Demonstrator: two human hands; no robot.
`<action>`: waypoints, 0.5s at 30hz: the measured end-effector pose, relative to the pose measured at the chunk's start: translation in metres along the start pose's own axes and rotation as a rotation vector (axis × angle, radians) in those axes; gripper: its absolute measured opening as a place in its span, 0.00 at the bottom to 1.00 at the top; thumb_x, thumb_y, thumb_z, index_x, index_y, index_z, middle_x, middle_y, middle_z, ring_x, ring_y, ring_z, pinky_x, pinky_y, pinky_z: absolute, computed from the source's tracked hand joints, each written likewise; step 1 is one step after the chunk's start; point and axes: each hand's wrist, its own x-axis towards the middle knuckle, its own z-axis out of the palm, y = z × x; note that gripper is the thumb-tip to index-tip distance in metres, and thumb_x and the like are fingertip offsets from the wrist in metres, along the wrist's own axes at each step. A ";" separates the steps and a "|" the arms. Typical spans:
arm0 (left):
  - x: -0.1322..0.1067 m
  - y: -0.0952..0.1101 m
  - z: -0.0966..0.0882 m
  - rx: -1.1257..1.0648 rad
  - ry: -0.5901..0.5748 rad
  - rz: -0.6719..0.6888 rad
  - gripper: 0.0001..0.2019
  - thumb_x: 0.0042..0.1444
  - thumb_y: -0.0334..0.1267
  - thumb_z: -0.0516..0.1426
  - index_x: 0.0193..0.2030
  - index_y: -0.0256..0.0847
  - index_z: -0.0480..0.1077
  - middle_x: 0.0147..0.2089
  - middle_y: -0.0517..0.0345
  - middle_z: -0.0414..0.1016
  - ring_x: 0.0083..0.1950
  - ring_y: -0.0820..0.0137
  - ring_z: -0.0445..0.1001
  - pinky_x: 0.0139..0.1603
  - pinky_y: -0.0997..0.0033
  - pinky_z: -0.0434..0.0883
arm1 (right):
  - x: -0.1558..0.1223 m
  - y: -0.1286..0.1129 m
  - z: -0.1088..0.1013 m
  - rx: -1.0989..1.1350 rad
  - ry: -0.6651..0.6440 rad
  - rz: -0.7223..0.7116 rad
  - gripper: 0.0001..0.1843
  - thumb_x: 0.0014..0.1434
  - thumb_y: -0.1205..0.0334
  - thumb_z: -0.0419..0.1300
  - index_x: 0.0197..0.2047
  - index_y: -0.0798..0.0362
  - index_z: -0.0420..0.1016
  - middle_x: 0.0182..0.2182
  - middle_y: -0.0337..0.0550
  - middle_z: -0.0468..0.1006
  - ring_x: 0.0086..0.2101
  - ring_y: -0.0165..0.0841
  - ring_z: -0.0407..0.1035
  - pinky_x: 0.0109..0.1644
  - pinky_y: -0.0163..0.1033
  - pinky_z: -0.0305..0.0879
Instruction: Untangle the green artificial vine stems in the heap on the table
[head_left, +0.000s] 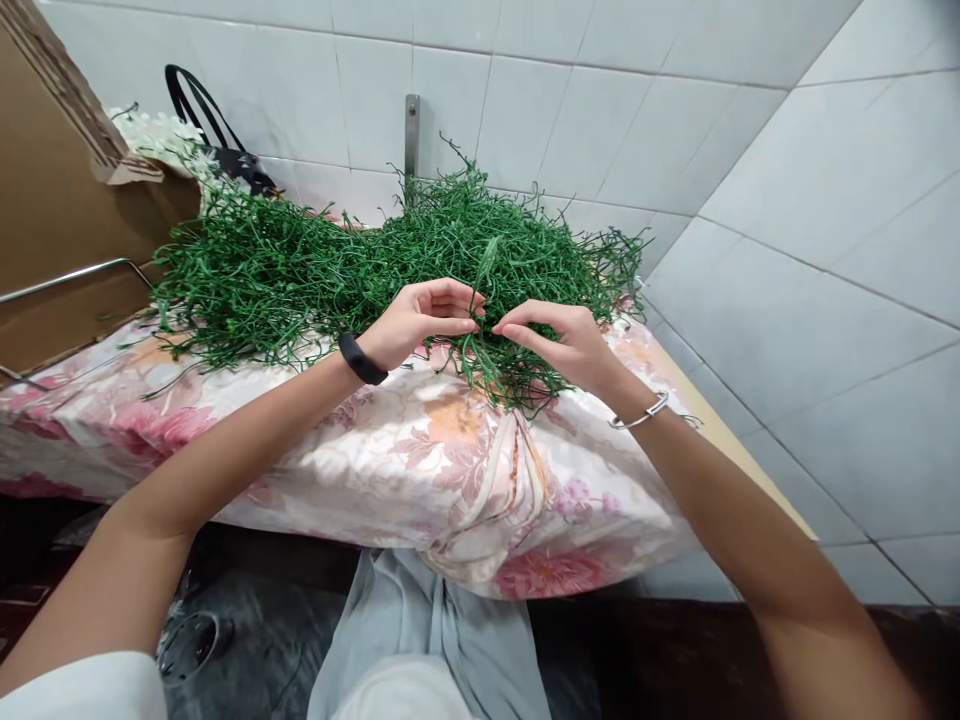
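Note:
A wide heap of thin green stems [300, 270], which look like artificial plant sprigs, is piled on the table in front of me. My left hand [424, 318], with a black band at the wrist, pinches a small green sprig [487, 262] between thumb and fingers at the heap's front. Close beside it, my right hand [562, 338] has thumb and forefinger pressed together near the lower part of that sprig. What lies between those right fingertips is too small to make out. Loose stems spread below both hands.
A floral cloth [360, 480] covers the table, with several pale strips [517, 465] lying near its front edge. At left stand a cardboard box [90, 230] and white flowers [161, 135], with a dark bag [244, 170] behind. Tiled walls [787, 250] close off the back and right.

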 end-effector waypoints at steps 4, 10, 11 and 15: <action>-0.002 0.001 0.005 0.070 0.006 0.023 0.17 0.39 0.29 0.65 0.37 0.31 0.67 0.39 0.55 0.72 0.35 0.78 0.72 0.38 0.78 0.70 | -0.001 -0.007 0.012 0.084 0.050 0.079 0.14 0.55 0.54 0.57 0.31 0.59 0.73 0.30 0.40 0.73 0.31 0.23 0.65 0.37 0.30 0.60; -0.005 0.003 0.015 0.129 -0.021 0.065 0.17 0.41 0.31 0.64 0.39 0.30 0.68 0.39 0.53 0.71 0.35 0.79 0.70 0.37 0.79 0.70 | -0.003 -0.004 0.018 0.133 0.112 0.098 0.14 0.53 0.54 0.59 0.32 0.60 0.72 0.29 0.41 0.72 0.30 0.23 0.65 0.36 0.30 0.60; -0.005 0.003 0.016 0.132 -0.024 0.067 0.17 0.41 0.31 0.64 0.39 0.30 0.68 0.38 0.54 0.71 0.35 0.79 0.70 0.37 0.79 0.70 | -0.003 -0.004 0.018 0.146 0.115 0.100 0.14 0.53 0.54 0.59 0.32 0.60 0.72 0.29 0.41 0.72 0.30 0.23 0.64 0.35 0.30 0.60; -0.004 0.003 0.015 0.168 -0.022 0.066 0.16 0.40 0.31 0.64 0.36 0.30 0.68 0.33 0.57 0.69 0.33 0.80 0.69 0.36 0.79 0.70 | -0.003 -0.005 0.017 0.213 0.104 0.099 0.14 0.53 0.56 0.58 0.32 0.61 0.69 0.29 0.41 0.71 0.30 0.22 0.64 0.36 0.29 0.61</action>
